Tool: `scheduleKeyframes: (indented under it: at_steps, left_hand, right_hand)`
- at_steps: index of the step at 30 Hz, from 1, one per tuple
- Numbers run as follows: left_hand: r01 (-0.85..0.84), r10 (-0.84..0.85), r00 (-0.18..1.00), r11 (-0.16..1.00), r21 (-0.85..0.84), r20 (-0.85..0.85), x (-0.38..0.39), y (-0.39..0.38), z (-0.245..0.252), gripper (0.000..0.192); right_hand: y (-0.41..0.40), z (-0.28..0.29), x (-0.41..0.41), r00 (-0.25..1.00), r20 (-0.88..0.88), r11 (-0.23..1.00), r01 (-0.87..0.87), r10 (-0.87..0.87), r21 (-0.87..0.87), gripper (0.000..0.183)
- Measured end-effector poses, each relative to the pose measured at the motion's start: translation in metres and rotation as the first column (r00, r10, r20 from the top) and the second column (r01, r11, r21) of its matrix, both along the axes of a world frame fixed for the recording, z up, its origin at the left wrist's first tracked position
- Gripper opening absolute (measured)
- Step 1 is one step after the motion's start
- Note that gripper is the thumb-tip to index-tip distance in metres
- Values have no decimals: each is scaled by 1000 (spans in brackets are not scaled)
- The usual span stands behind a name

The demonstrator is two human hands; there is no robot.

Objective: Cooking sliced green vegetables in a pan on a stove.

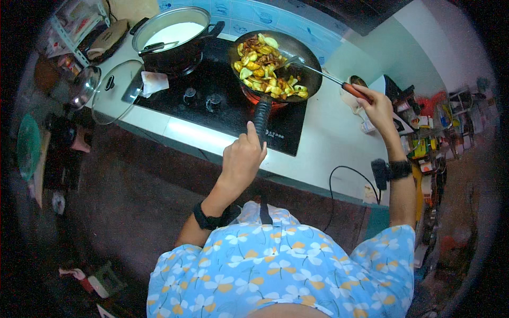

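My left hand [244, 157] is closed around the black ribbed handle [263, 115] of a dark wok [312, 75]. The wok stands over a red-glowing zone of a black glass cooktop [175, 104]. Sliced yellow-green vegetable pieces [254, 65], mixed with browned bits, lie mostly in the wok's left and near part. My right hand [373, 104] grips the wooden-looking end of a metal spatula [318, 72]. The spatula's blade reaches among the pieces and is partly hidden by them.
A large two-handled pot [171, 59] with white contents stands at the back left, tongs or a similar utensil on its rim. A glass lid [119, 91] and a folded cloth or paper [154, 83] are beside it. A black cable [346, 167] loops over the counter's right front edge.
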State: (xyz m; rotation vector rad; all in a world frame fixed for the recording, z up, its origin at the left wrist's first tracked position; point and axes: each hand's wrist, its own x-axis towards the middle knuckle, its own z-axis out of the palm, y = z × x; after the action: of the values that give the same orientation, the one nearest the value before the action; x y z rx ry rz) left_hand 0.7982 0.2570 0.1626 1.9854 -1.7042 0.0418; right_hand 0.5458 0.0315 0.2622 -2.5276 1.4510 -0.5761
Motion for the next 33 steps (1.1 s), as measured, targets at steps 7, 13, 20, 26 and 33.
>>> scheduleKeyframes:
  at_steps: [7,13,20,26,33]
  left_hand:
    - [-10,10,1000,1000,26,-16,-2,0,1,52]
    - [-1,1,1000,999,-37,-1,-2,0,-1,52]
    - [-17,16,1000,998,-63,-19,-3,-1,-3,52]
    - [-11,11,1000,998,-55,-10,-5,-2,-2,52]
    - [-12,12,1000,999,-32,-10,-4,-2,-3,53]
  right_hand:
    - [-17,-2,55,990,33,963,-122,134,-240,34]
    - [-31,-22,105,995,-89,978,-70,53,-196,33]
    - [-6,-27,42,1000,-28,998,5,-7,-69,34]
    - [43,-18,-15,1000,17,994,23,-21,-110,33]
    - [113,56,-23,985,-169,997,22,-34,-75,35]
